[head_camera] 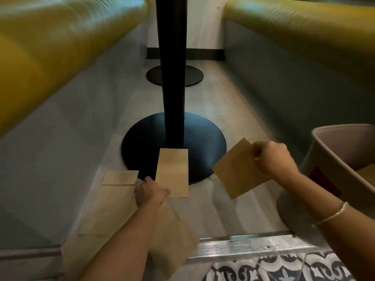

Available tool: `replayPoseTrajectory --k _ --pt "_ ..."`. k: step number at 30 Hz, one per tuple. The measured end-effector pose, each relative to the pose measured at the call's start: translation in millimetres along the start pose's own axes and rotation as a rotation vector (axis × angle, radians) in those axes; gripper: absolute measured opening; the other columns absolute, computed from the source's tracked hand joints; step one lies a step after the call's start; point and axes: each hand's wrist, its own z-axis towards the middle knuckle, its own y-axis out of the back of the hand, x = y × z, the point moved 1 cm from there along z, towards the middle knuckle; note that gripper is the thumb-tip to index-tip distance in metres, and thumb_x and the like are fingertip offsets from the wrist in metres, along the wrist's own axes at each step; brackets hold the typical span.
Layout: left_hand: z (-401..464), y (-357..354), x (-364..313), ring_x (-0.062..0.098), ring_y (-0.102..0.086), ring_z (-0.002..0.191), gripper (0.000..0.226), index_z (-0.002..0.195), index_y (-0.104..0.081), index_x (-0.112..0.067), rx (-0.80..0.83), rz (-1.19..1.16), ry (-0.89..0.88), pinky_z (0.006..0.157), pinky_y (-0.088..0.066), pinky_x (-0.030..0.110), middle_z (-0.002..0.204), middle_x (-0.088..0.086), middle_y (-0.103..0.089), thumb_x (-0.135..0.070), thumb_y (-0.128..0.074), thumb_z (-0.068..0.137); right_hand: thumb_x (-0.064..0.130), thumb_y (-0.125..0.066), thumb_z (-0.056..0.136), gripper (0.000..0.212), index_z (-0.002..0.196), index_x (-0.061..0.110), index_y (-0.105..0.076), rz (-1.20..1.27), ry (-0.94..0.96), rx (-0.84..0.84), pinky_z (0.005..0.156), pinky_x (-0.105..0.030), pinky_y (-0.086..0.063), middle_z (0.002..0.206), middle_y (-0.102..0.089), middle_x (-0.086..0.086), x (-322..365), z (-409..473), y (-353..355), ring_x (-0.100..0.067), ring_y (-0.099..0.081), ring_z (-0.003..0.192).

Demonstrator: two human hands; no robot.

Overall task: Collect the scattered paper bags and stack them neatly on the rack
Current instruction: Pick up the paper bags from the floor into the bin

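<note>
My right hand [273, 158] grips a flat brown paper bag [235, 171], held tilted above the floor to the right of the table base. My left hand [150, 192] reaches down at the near left corner of another brown bag [173, 172], which lies partly on the round black base; whether the fingers hold it is hidden by blur. A larger bag [113, 201] with a folded top lies on the floor at the left. One more bag [174, 246], blurred, shows under my left forearm.
A black table pillar [172, 78] on a round base [205, 142] stands in the middle, with a second base [190, 76] behind. Yellow-green benches [50, 43] flank both sides. A beige chair [343, 151] stands at right. A metal threshold strip [253, 246] and patterned tiles lie near.
</note>
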Motion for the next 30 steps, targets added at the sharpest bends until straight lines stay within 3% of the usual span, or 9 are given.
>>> replayPoseTrajectory --k 7,11,13,17,21,24,30 --pt "1.6 -9.0 -9.6 0.033 -0.057 0.105 0.051 0.112 -0.065 -0.008 0.047 0.004 0.119 0.084 -0.050 0.035 0.116 0.015 -0.060 -0.045 -0.068 0.076 0.005 -0.046 0.096 0.038 0.133 0.012 -0.050 -0.009 0.017 -0.010 0.089 -0.039 -0.053 0.118 -0.060 -0.008 -11.5 -9.2 3.3 -0.026 -0.062 0.106" --pt "-5.4 -8.9 -11.2 0.036 -0.053 0.111 0.074 0.122 -0.049 -0.006 -0.011 -0.116 0.213 0.086 -0.047 0.038 0.121 0.017 -0.056 -0.044 -0.076 0.065 0.006 -0.047 0.096 0.039 0.134 0.012 -0.049 -0.016 0.021 -0.001 0.091 -0.038 -0.052 0.121 -0.060 -0.008 -12.7 -13.0 9.1 -0.025 -0.061 0.108" --pt "-5.1 -11.4 -11.9 0.037 -0.053 0.110 0.078 0.123 -0.049 -0.005 0.016 -0.176 0.212 0.081 -0.046 0.038 0.119 0.017 -0.058 -0.049 -0.077 0.065 0.005 -0.046 0.096 0.038 0.133 0.012 -0.050 -0.020 0.029 0.004 0.091 -0.037 -0.052 0.119 -0.060 -0.008 -12.7 -14.0 10.9 -0.025 -0.061 0.107" --pt "-0.3 -14.2 -13.1 0.036 -0.053 0.106 0.065 0.115 -0.061 -0.007 0.089 -0.100 0.189 0.078 -0.045 0.035 0.113 0.017 -0.061 -0.056 -0.070 0.072 0.005 -0.046 0.096 0.037 0.132 0.013 -0.051 -0.024 0.032 -0.002 0.091 -0.037 -0.053 0.118 -0.061 -0.007 -13.9 -15.1 12.6 -0.025 -0.062 0.106" --pt "-8.3 -7.1 -28.2 0.035 -0.058 0.098 0.042 0.102 -0.066 -0.007 0.053 -0.161 0.144 0.079 -0.050 0.035 0.104 0.017 -0.064 -0.042 -0.068 0.080 0.003 -0.047 0.095 0.037 0.130 0.013 -0.053 -0.010 0.062 -0.046 0.092 -0.039 -0.052 0.119 -0.062 -0.007 -14.9 -17.9 23.7 -0.025 -0.061 0.107" --pt "-18.0 7.8 -59.3 0.031 -0.058 0.091 0.017 0.083 -0.061 -0.010 0.021 -0.368 -0.039 0.084 -0.048 0.035 0.090 0.008 -0.063 -0.027 -0.062 0.086 0.003 -0.049 0.094 0.035 0.126 0.014 -0.056 0.048 0.079 -0.190 0.091 -0.040 -0.053 0.115 -0.063 -0.006 -16.6 -21.5 51.5 -0.023 -0.063 0.104" --pt "-69.5 74.9 -153.6 0.028 -0.059 0.097 0.021 0.107 -0.063 -0.011 -0.139 -0.752 -0.326 0.083 -0.044 0.031 0.102 0.008 -0.065 -0.016 -0.058 0.088 0.003 -0.049 0.090 0.035 0.118 0.017 -0.064 0.084 -0.018 -0.702 0.089 -0.046 -0.051 0.111 -0.066 -0.012 -37.4 -33.8 158.2 -0.031 -0.061 0.101"
